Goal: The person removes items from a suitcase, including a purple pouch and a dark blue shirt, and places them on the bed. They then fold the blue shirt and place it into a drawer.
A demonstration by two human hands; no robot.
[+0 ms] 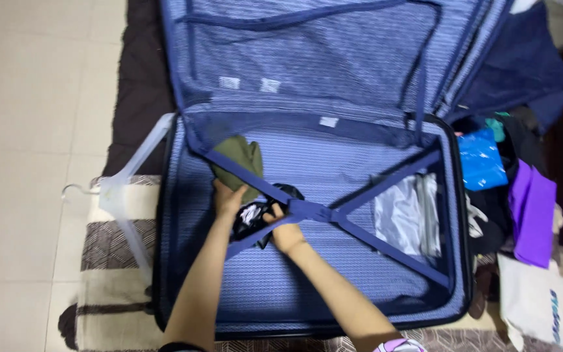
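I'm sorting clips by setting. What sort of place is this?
Probably a room at home, during packing: an open blue hard-shell suitcase lies on a striped rug over pale floor tiles, with a pile of folded clothes beside it.

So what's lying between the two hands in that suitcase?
In the head view, a small black bundle with white markings sits between the left hand and right hand, under a blue strap. Both hands touch it.

Pale tiled floor (27, 130), striped rug (109, 248)
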